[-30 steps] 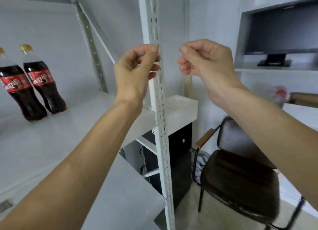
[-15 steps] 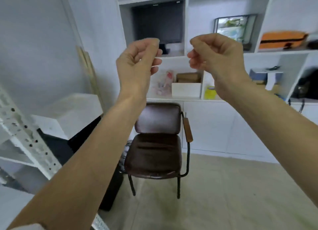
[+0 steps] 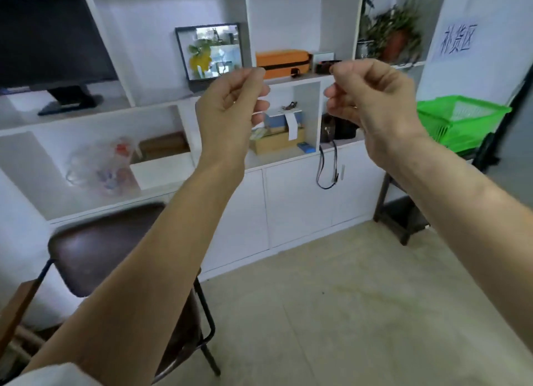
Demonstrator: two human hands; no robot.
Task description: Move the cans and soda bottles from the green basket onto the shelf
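Note:
The green basket stands at the far right on a dark stand, seen from the side; its contents are hidden by the wall of the basket. My left hand and my right hand are raised side by side in front of me, fingers curled in, nothing in either. Both hands are well left of the basket and apart from it. No cans, bottles or metal shelf are in view.
A white wall unit with open compartments and lower cabinet doors fills the back. It holds a dark monitor, a framed picture, an orange case and boxes. A brown chair stands at lower left. Beige floor spreads below.
My view has swung right, away from the metal shelf and its two cola bottles, past the chair, and the green basket has come into view. Both hands stay raised and curled.

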